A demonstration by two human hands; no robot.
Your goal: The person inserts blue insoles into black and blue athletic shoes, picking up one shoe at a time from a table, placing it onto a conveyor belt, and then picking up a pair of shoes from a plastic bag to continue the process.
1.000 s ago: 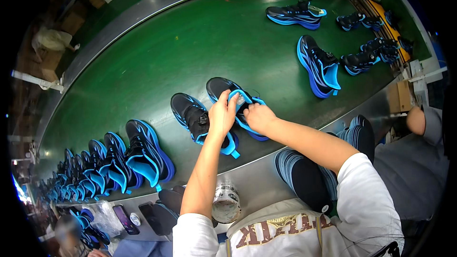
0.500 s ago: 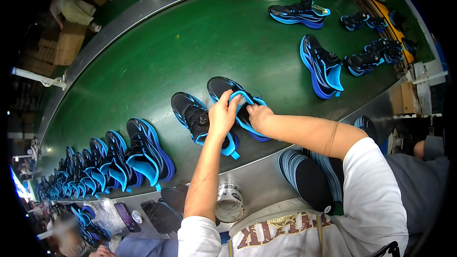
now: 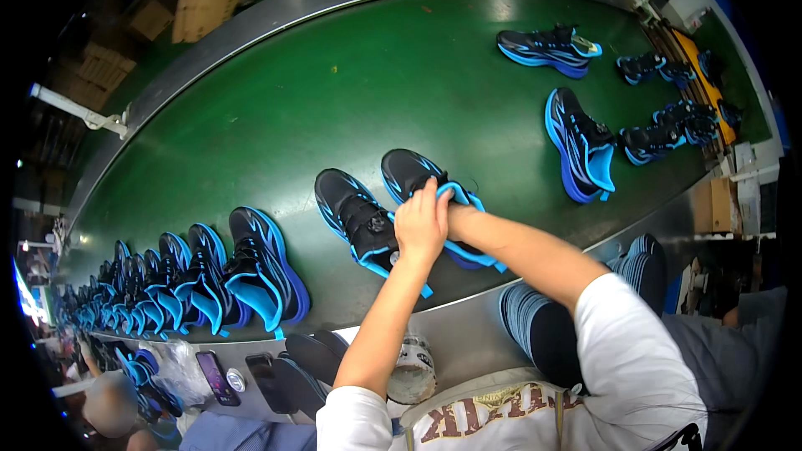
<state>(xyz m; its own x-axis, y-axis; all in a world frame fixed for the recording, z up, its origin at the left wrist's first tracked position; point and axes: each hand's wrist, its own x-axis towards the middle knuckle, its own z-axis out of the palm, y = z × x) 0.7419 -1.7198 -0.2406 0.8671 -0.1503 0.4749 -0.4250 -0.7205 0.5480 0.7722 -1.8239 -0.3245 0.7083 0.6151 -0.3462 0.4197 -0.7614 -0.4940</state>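
Both of my hands work at the opening of a black sneaker with blue trim (image 3: 408, 170) on the green conveyor belt (image 3: 276, 108). My left hand (image 3: 422, 221) is closed at its raised tongue and collar, fingers pointing away from me. Close against it, my right hand (image 3: 459, 221) reaches into the shoe's opening, its fingers hidden behind the left hand and the collar. A thin dark cord loops up beside the collar. Just left of this shoe lies a matching sneaker (image 3: 349, 205), its heel toward me, partly covered by my left hand.
A long row of sneakers (image 3: 267, 271) runs off left; two more (image 3: 576, 142) (image 3: 547, 50) lie right. Along the metal ledge stand stacked black insoles with striped edges (image 3: 535, 326), a smeared pot (image 3: 412, 376) and two phones (image 3: 217, 377) (image 3: 269, 382). Another person (image 3: 113, 405) is at lower left.
My right hand has moved left and in behind my left hand, so its fingers no longer show. The view has shifted slightly; the shoes on the belt keep their arrangement.
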